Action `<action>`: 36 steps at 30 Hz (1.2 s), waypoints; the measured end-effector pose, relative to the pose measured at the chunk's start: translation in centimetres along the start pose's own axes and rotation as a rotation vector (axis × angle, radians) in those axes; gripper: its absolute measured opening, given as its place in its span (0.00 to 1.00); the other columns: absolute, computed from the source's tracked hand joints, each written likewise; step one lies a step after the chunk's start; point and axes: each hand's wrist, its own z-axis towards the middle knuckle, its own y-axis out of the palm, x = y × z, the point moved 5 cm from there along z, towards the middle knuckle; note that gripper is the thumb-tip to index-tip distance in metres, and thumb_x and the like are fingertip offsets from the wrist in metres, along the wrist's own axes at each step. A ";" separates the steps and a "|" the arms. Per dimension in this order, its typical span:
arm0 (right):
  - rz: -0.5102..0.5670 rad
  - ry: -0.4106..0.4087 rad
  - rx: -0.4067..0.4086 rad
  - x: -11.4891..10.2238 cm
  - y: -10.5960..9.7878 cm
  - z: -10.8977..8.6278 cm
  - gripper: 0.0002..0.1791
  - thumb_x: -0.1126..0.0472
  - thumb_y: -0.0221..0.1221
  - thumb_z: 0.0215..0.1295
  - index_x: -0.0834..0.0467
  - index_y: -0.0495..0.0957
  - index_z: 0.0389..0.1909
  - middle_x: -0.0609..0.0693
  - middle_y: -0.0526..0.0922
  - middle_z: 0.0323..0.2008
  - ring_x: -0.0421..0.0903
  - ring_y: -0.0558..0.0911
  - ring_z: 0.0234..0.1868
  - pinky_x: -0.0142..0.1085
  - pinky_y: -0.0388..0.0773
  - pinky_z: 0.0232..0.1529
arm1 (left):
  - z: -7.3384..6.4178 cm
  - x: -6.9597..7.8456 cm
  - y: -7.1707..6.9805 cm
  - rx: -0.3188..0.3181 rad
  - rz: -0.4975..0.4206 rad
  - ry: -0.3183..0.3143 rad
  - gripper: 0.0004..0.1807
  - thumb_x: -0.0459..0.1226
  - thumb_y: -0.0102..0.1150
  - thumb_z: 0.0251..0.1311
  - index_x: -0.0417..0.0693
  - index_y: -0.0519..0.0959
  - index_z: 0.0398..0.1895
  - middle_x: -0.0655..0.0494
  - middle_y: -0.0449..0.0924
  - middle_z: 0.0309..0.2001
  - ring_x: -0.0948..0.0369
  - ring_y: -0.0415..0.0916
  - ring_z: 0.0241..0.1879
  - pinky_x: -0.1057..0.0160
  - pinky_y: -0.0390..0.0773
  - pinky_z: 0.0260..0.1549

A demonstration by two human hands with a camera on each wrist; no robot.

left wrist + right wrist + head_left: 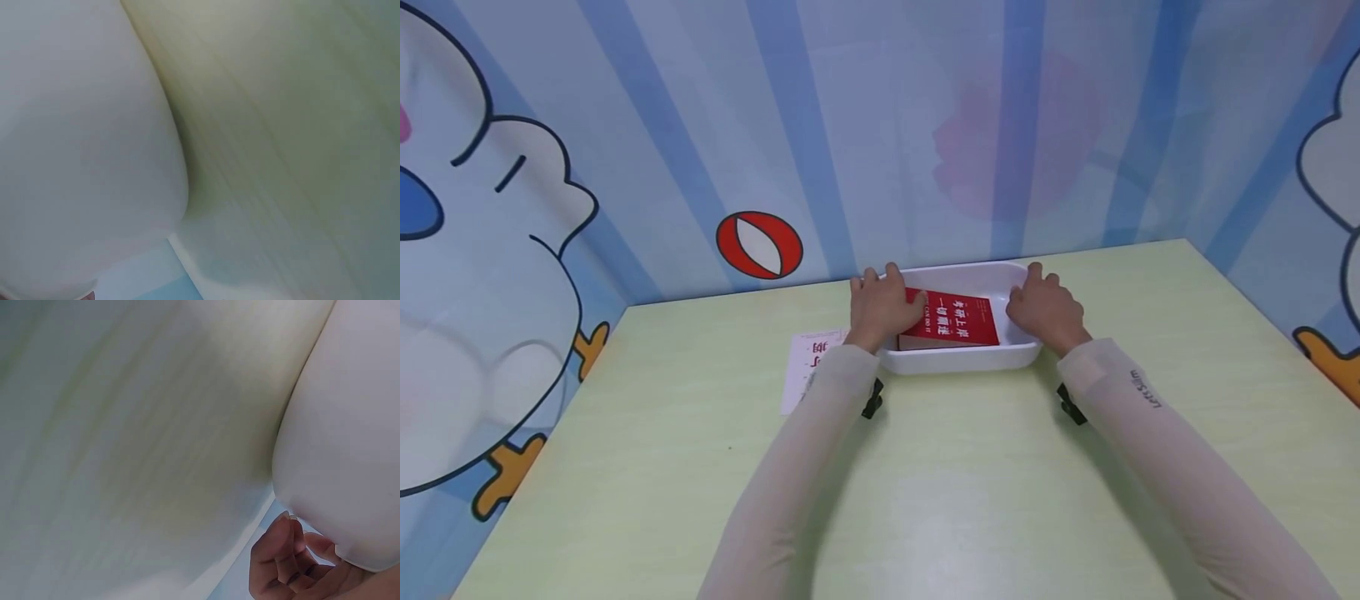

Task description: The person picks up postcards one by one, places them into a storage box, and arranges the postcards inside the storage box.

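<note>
hands bracket a white tray [958, 360] at twelve o'clock on the pale green table [940, 483]. left hand [883, 307] curls over the tray's nine o'clock end, fingers resting on the red book [953, 321] lying flat inside; right hand [1045, 308] wraps the three o'clock end, fingers hooked under the rim in the right wrist view. tray's long axis runs nine to three, straight between both grips, each hand equally near. a printed sheet [808, 367] lies just beside the tray at eight o'clock.
</note>
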 end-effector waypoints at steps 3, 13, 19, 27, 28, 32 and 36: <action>0.002 0.002 -0.002 0.0 0.0 0.0 0.36 0.52 0.43 0.74 0.69 0.47 0.74 0.72 0.67 0.59 0.67 0.76 0.54 0.64 0.76 0.55 | -0.1 0.1 0.0 -0.007 0.012 0.006 0.39 0.60 0.52 0.64 0.41 0.65 0.66 0.47 0.77 0.51 0.53 0.66 0.54 0.53 0.62 0.58; 0.005 0.000 -0.003 -0.1 0.0 -0.2 0.36 0.52 0.42 0.74 0.69 0.47 0.74 0.72 0.67 0.59 0.67 0.75 0.54 0.64 0.75 0.56 | -0.3 0.2 0.4 -0.028 0.093 0.009 0.46 0.63 0.57 0.58 0.43 0.62 0.71 0.49 0.75 0.57 0.54 0.65 0.59 0.53 0.62 0.62; 0.005 -0.001 -0.002 0.0 0.0 -0.1 0.35 0.52 0.42 0.74 0.69 0.47 0.73 0.72 0.67 0.59 0.67 0.75 0.54 0.64 0.76 0.55 | -0.3 0.5 0.6 -0.029 0.181 0.027 0.40 0.64 0.51 0.62 0.43 0.67 0.65 0.51 0.80 0.53 0.54 0.65 0.57 0.52 0.61 0.63; 0.002 0.006 0.000 0.0 -0.2 0.0 0.35 0.52 0.42 0.74 0.68 0.47 0.73 0.72 0.68 0.58 0.66 0.75 0.53 0.63 0.76 0.54 | 0.1 0.6 1.2 -0.039 0.267 0.053 0.41 0.65 0.48 0.63 0.42 0.68 0.65 0.51 0.81 0.52 0.53 0.64 0.59 0.51 0.58 0.66; 0.003 0.003 0.001 0.0 -0.2 0.0 0.35 0.52 0.42 0.74 0.69 0.47 0.73 0.72 0.68 0.58 0.66 0.75 0.52 0.63 0.77 0.54 | 0.2 0.6 1.2 -0.040 0.275 0.054 0.41 0.65 0.48 0.62 0.43 0.68 0.64 0.51 0.81 0.51 0.54 0.64 0.58 0.51 0.57 0.66; 0.001 -0.004 -0.001 -0.1 -0.2 -0.1 0.35 0.52 0.41 0.75 0.69 0.47 0.73 0.72 0.67 0.58 0.66 0.75 0.52 0.63 0.77 0.54 | 0.2 0.6 1.4 -0.047 0.306 0.059 0.39 0.65 0.48 0.62 0.44 0.70 0.62 0.52 0.81 0.51 0.54 0.64 0.58 0.51 0.58 0.66; 0.003 -0.006 -0.004 -0.1 -0.1 -0.2 0.35 0.52 0.41 0.75 0.69 0.47 0.73 0.72 0.67 0.58 0.66 0.76 0.52 0.64 0.76 0.54 | 0.0 0.7 1.5 -0.061 0.343 0.061 0.38 0.65 0.48 0.63 0.44 0.70 0.61 0.51 0.79 0.53 0.54 0.64 0.59 0.51 0.57 0.67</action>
